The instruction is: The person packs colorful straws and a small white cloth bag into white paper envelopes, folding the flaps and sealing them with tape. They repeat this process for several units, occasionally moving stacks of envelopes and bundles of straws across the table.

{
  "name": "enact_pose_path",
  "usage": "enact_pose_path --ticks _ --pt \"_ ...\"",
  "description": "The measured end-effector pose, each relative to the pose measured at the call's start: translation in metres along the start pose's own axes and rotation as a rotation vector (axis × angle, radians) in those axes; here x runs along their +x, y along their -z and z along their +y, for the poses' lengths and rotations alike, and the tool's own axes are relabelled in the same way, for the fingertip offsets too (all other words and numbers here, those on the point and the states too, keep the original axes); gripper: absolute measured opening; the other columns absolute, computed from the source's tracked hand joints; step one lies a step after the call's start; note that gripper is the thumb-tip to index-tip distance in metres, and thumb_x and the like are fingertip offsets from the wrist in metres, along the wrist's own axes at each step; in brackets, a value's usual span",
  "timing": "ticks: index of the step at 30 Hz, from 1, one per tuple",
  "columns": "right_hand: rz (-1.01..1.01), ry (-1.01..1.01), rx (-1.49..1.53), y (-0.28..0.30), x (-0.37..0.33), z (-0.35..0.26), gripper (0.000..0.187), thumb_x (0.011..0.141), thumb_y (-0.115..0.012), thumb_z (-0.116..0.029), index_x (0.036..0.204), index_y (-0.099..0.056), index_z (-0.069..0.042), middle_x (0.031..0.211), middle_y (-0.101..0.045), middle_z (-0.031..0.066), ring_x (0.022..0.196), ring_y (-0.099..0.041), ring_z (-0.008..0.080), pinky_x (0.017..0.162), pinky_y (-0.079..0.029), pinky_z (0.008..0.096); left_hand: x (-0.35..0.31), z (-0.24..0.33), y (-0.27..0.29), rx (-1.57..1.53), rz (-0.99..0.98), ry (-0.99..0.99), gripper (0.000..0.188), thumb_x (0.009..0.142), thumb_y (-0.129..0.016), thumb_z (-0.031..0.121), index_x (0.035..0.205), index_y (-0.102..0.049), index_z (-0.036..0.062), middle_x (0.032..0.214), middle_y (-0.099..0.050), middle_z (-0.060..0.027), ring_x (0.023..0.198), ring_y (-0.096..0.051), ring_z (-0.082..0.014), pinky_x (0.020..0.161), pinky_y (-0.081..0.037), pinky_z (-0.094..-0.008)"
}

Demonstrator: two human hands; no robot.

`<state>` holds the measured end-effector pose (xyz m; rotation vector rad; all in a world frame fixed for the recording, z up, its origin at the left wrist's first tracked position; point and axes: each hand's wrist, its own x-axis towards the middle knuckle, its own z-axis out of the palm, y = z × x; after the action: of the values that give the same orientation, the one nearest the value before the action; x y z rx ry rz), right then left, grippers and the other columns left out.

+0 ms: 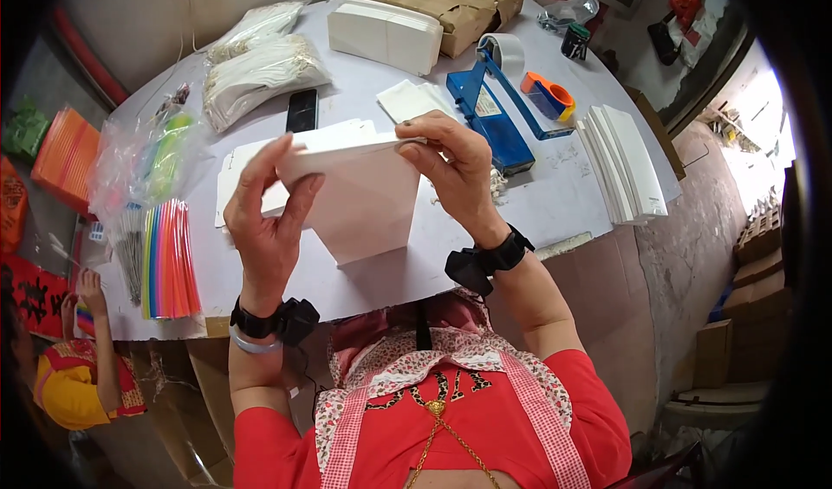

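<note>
A white paper bag (364, 199) stands in front of me near the table's front edge, its lower end narrowing toward the tabletop. My left hand (270, 194) is at its upper left corner, thumb against the near face and fingers along the top edge. At the upper right corner my right hand (451, 160) pinches the rim between thumb and bent fingers. Behind the bag lie flat white paper pieces (247, 173), partly hidden by it and by my left hand. A black phone (302, 110) rests just beyond them.
A blue stapler-like metal tool (490, 116) and an orange tape roll (550, 95) lie right of centre. White stacks stand at the right (620, 164) and back (386, 34). Plastic-wrapped white bundles (260, 77) and coloured strips (172, 259) occupy the left. Another person (78, 376) sits lower left.
</note>
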<state>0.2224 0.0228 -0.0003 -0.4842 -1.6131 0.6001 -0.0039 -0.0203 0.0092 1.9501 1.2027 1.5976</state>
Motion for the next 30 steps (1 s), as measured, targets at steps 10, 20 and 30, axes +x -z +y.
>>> enact_pose_path --ticks 10,20,30 --pt "0.079 0.011 -0.114 -0.010 0.000 0.006 0.021 0.083 -0.067 0.001 0.104 -0.066 0.000 0.095 -0.066 0.0090 0.081 -0.062 0.0142 0.067 -0.049 0.0237 -0.042 0.024 -0.083 -0.445 -0.543 0.360 0.050 0.076 -0.077 0.012 0.117 -0.055 -0.0052 0.106 -0.065 -0.0147 0.097 -0.063 -0.0236 0.083 -0.051 -0.0349" --pt "0.139 -0.030 -0.015 -0.021 -0.011 0.011 0.016 0.085 -0.070 -0.007 0.100 -0.065 -0.004 0.086 -0.063 0.0054 0.072 -0.058 0.0120 0.061 -0.045 0.0280 -0.047 0.004 -0.118 -0.754 -0.999 0.721 0.047 0.071 -0.073 0.003 0.115 -0.057 -0.0026 0.103 -0.064 -0.0088 0.097 -0.062 -0.0172 0.084 -0.051 -0.0314" --pt "0.126 -0.158 0.317 -0.018 -0.010 0.020 0.016 0.090 -0.066 -0.013 0.102 -0.066 -0.002 0.093 -0.064 0.0017 0.080 -0.056 0.0057 0.069 -0.045 0.0219 -0.048 -0.012 -0.127 -0.889 -0.970 0.676 0.055 0.072 -0.074 0.000 0.122 -0.053 -0.0030 0.111 -0.061 -0.0077 0.102 -0.059 -0.0187 0.085 -0.050 -0.0316"
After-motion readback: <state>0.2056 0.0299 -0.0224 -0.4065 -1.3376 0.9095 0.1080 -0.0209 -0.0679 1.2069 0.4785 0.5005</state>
